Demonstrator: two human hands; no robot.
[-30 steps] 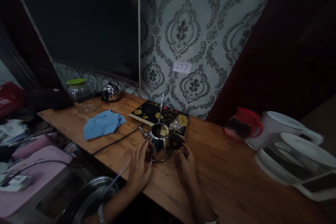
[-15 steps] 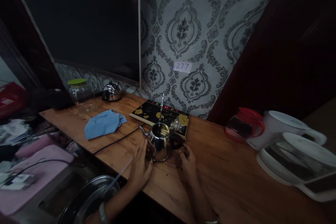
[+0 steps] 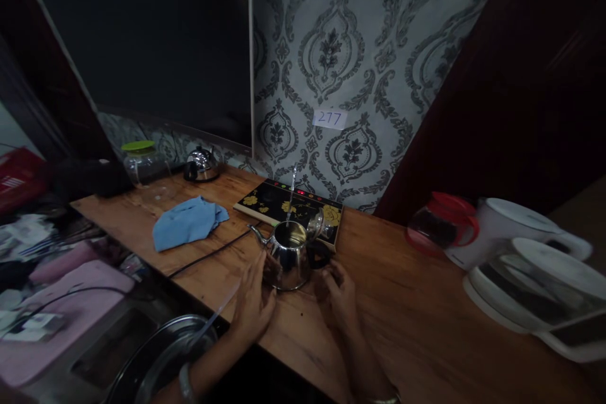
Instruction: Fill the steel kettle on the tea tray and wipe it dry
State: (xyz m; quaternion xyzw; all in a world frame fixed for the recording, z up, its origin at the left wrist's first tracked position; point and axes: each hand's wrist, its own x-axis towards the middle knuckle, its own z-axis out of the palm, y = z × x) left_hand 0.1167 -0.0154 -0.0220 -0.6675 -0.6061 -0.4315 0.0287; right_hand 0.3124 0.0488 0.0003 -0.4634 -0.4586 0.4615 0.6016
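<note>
A shiny steel teapot (image 3: 290, 265) stands on the wooden counter just in front of a black hob, its spout toward the left and its black handle toward the right. The lid (image 3: 316, 222) is tilted back, so the inside shows. A thin glinting tap spout or stream (image 3: 292, 192) comes down over the opening; I cannot tell which. My left hand (image 3: 253, 300) is open, fingers stretched out along the pot's left front side. By the handle, my right hand (image 3: 341, 290) has loosely bent fingers and shows nothing in it. Whether either hand touches the pot is unclear.
The black hob (image 3: 265, 199) has gold flowers and red lit digits. A blue cloth (image 3: 187, 224), a second kettle (image 3: 201, 164) and a green-lidded jar (image 3: 146, 167) lie left. A red-lidded jug (image 3: 442, 221) and white kettles (image 3: 502, 227) stand right. A round pan (image 3: 163, 334) is below the edge.
Almost nothing differs. My hands have stayed beside the teapot, with only a very slight shift of the view.
</note>
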